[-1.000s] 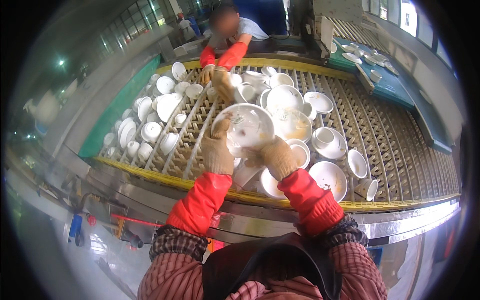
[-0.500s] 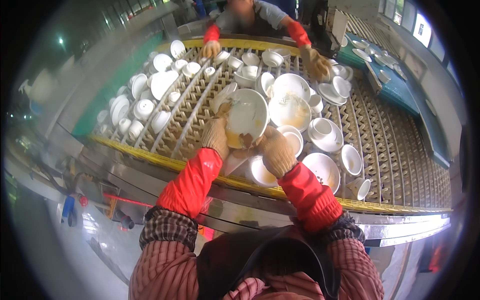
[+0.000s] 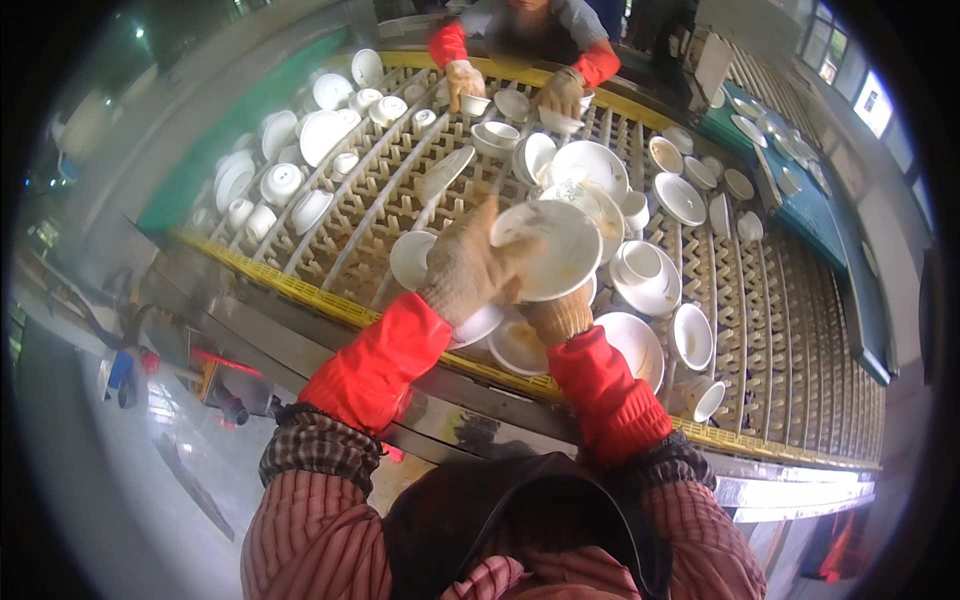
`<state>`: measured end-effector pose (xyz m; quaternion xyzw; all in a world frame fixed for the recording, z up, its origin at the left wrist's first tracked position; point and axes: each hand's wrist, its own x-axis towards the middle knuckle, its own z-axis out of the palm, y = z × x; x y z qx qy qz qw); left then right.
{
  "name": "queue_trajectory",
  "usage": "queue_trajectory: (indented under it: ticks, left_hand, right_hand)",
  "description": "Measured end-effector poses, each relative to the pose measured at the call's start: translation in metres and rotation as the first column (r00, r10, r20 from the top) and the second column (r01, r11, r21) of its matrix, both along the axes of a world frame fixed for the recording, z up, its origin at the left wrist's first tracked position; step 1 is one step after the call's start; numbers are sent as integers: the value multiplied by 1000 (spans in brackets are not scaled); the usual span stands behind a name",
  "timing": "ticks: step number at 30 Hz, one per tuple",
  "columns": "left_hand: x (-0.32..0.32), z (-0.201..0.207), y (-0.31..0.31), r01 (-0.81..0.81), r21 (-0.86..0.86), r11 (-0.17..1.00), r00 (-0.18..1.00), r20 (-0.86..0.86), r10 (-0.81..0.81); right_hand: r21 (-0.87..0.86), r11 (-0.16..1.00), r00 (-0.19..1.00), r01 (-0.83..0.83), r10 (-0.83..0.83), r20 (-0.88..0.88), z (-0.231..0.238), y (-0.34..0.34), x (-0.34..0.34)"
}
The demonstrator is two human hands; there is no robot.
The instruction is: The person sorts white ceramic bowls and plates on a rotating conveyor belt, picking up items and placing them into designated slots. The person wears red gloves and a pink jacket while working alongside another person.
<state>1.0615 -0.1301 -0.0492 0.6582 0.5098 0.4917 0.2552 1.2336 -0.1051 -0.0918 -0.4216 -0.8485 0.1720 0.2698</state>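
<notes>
My right hand (image 3: 558,315), in a tan knit glove, grips a shallow white dish (image 3: 555,262) from below and behind, so most of its fingers are hidden. The dish is tilted and has yellowish smears inside. My left hand (image 3: 462,262), gloved alike, lies at the dish's left side with its fingers stretched over the surface, their tips blurred. Beneath both hands rest a soiled white bowl (image 3: 520,347) and another white bowl (image 3: 410,258). Just beyond the held dish, a large white plate (image 3: 590,212) with food scraps lies against other plates.
A slatted conveyor (image 3: 770,330) with metal rods and a yellow edge (image 3: 290,290) carries the dishes. White cups and bowls crowd its left side by a green panel (image 3: 240,130). Across it, a co-worker's gloved hands (image 3: 562,92) handle bowls. A teal belt (image 3: 820,240) holds dishes at right.
The held dish has moved right and appears lighter of food residue. My left hand has shifted from its rim onto its surface. The co-worker's right-side hand has come inward to a bowl.
</notes>
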Motion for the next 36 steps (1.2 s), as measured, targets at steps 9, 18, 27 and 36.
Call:
queue_trajectory:
  ticks: [9,18,27,36]
  left_hand:
    - [24,11,-21,155,245,957,807,-591,20]
    - [21,54,-47,-105,-67,992,960,-268,84]
    - [-180,60,44,-483,-133,865,873,2,488]
    - [-272,-7,201,-579,-101,809,780,-355,515]
  right_hand:
    - [-212,974,853,-75,-47,-519,-22,-17,17]
    - [-388,921,800,-41,-203,-565,-60,35,81]
    - [-409,909,195,-78,-388,-901,17,-27,247]
    - [-421,120,-162,899,-802,-575,-25,-180,490]
